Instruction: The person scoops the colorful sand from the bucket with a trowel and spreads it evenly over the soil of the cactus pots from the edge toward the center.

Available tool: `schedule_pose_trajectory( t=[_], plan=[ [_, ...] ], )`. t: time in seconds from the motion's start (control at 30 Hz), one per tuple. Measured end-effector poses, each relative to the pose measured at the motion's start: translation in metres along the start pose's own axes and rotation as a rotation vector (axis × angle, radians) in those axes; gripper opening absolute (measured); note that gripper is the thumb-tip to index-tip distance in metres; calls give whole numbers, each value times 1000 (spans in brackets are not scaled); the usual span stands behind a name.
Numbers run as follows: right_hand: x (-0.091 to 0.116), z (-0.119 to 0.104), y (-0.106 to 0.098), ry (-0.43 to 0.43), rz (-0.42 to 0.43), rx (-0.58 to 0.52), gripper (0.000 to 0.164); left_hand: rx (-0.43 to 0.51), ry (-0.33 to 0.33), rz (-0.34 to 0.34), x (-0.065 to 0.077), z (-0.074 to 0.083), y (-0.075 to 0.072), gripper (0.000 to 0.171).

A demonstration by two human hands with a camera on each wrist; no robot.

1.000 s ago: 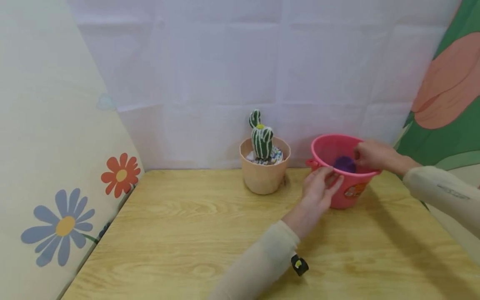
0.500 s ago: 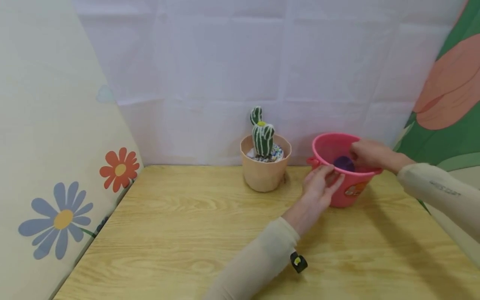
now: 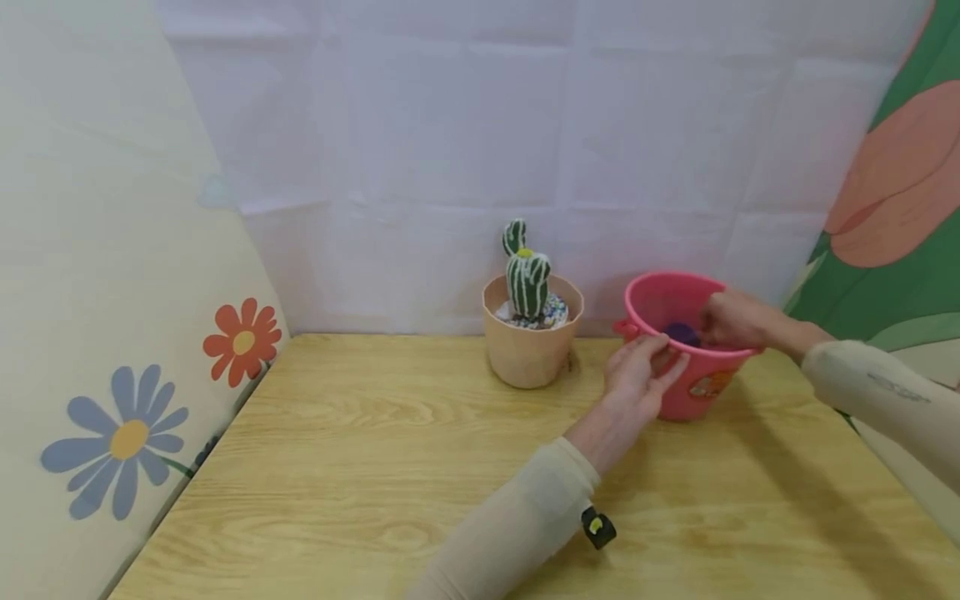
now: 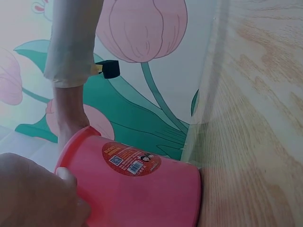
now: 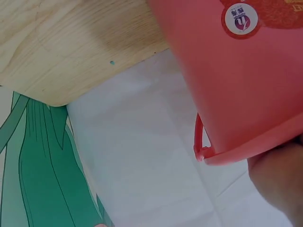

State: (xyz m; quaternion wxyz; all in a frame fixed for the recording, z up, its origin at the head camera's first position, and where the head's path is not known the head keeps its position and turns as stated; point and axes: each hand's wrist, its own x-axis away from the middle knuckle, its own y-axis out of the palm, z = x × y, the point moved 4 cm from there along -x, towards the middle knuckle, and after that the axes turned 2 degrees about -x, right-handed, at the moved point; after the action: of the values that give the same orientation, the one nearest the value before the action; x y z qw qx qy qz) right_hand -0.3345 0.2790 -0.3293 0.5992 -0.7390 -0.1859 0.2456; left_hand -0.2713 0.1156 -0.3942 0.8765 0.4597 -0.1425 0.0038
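A pink bucket [image 3: 686, 387] stands upright at the back right of the table. My left hand [image 3: 633, 375] pinches its near left rim; in the left wrist view the thumb of that hand [image 4: 35, 194] lies against the bucket's outside. Over the far right rim reaches my right hand [image 3: 738, 319], its fingers curled inside the bucket. It grips a dark purple round thing [image 3: 681, 334], whose kind I cannot tell and whose lower part the near rim hides. The right wrist view shows the bucket wall [image 5: 246, 90] and part of the hand, but not the purple thing.
A toy cactus [image 3: 527, 283] stands in a peach pot [image 3: 528, 358] left of the bucket. Behind the wooden table [image 3: 360, 450] hangs a white cloth [image 3: 450, 150]. A black wrist-worn piece [image 3: 597, 527] sits at my left sleeve. Painted walls flank both sides.
The purple thing has sunk lower in the bucket, so less of it shows above the near rim. My right hand shifts slightly inside; my left hand keeps its hold on the rim.
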Motion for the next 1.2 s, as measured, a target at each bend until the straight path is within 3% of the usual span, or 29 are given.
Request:
schedule_pose_trajectory(
  t=[0.27,0.43,0.8,1.2],
  plan=[
    [5,2,-2,2,14,-82,18,3,6,15,2,1,0,14],
    [15,5,-6,108,7,-209,3,1,13,18,2,1,0,16],
    [31,12,-22,334,-74,-435,25,14,0,-3,3,1,-1,9],
    [46,21,-29,452,-131,-773,38,-11,14,-17,4,2,-1,16]
  ],
)
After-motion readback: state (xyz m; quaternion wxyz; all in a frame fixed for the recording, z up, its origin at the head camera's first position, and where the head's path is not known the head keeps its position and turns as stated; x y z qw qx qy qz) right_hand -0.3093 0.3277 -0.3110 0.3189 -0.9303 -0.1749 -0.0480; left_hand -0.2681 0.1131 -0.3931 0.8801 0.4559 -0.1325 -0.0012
